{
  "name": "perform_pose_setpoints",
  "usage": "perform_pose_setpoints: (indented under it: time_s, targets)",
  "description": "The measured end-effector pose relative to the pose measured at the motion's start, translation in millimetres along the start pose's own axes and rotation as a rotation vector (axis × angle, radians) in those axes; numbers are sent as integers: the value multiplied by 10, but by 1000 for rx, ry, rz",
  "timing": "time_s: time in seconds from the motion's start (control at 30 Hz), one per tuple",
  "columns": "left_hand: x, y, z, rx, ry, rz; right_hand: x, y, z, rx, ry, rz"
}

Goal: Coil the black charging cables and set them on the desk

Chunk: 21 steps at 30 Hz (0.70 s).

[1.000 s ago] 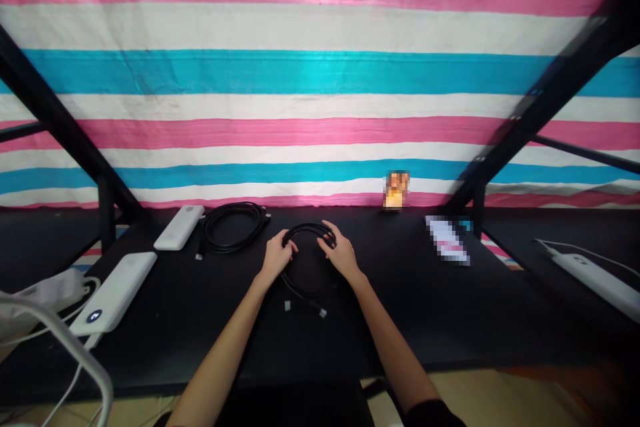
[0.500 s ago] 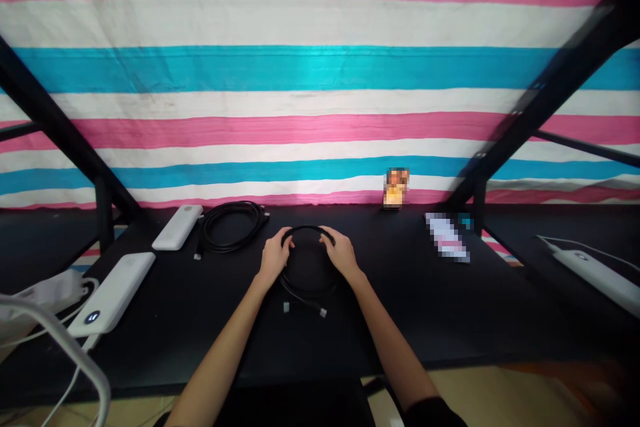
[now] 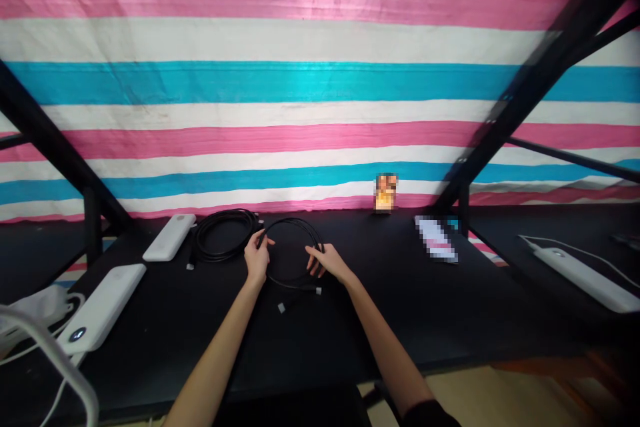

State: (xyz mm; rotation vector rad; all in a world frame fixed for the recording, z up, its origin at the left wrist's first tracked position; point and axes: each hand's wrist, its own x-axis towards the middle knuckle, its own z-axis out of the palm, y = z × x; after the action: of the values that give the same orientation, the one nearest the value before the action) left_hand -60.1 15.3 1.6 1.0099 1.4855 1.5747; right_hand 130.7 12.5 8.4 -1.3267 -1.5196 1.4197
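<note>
A black cable (image 3: pixel 291 221) is looped into a coil between my two hands, over the middle of the black table. My left hand (image 3: pixel 257 257) is closed around the coil's left side. At its right side, my right hand (image 3: pixel 325 261) grips the coil with bent fingers. The cable's two light-coloured plugs hang at the near side, one close below my right hand and the other lower and more to the left. Just left of my left hand, a second coiled black cable (image 3: pixel 223 256) lies on the table (image 3: pixel 300 353).
Two white power banks (image 3: pixel 169 237) lie at the left, near a white plug block (image 3: pixel 37 310) and a thick white cord. A blurred packet (image 3: pixel 436 239) and a small blurred upright item (image 3: pixel 385 194) are at the back right. Another white power bank (image 3: pixel 585 278) lies far right.
The coil has been turned and tilted, its right side now lower in my right hand. My left hand has shifted left to its side. The camera view has swung slightly.
</note>
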Motion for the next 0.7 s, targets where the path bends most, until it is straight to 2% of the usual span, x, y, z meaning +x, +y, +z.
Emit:
perform_pose_setpoints:
  time_s: [0.13,0.3,0.7]
  targets:
    - [7,12,-10,-75,29,-36,-12,4,18,-26,-45,17]
    - [-11,31,-10,-109,-7,-43,24,43,31,-78,43,-8]
    - [-79,30,53,-72,-294,-149,104,81,10,243,354,45]
